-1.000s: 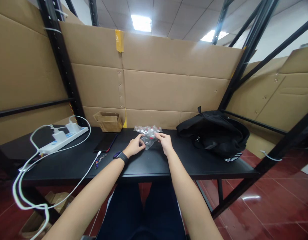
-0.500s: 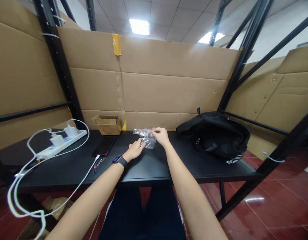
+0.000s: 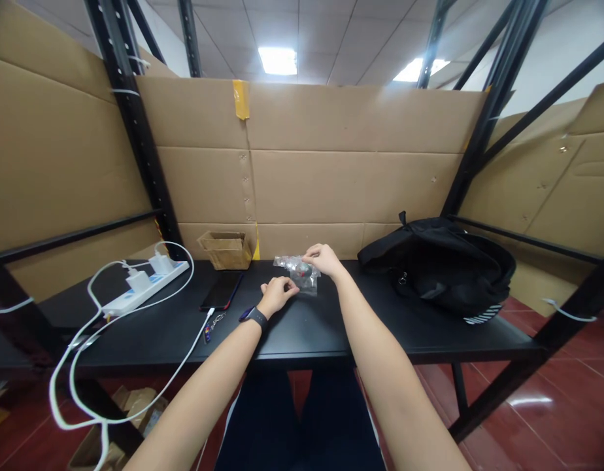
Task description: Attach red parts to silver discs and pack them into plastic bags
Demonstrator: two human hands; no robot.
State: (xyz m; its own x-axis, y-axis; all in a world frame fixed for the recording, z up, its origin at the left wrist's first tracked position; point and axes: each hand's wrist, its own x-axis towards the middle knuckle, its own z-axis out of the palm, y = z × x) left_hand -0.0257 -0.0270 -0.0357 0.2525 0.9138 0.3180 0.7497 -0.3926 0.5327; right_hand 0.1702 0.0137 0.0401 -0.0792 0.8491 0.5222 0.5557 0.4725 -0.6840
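Note:
A clear plastic bag (image 3: 302, 273) with small red and dark parts inside lies on the black table (image 3: 331, 320), close to the cardboard wall. My right hand (image 3: 321, 259) rests on top of the bag at its far side, fingers curled and pinching it. My left hand (image 3: 277, 293), with a dark watch on the wrist, lies on the table just left of the bag, fingers loosely closed; whether they hold anything is hidden. More small clear packets (image 3: 284, 262) lie behind the bag.
A black backpack (image 3: 444, 265) sits at the right of the table. A phone (image 3: 222, 290), a keyring (image 3: 210, 326), a small cardboard box (image 3: 227, 248) and a white power strip (image 3: 145, 288) with chargers and cables lie to the left. Cardboard walls and black rack posts surround the table.
My right hand has moved from the bag's right edge to its far top. My left hand has pulled back a little from the bag toward me.

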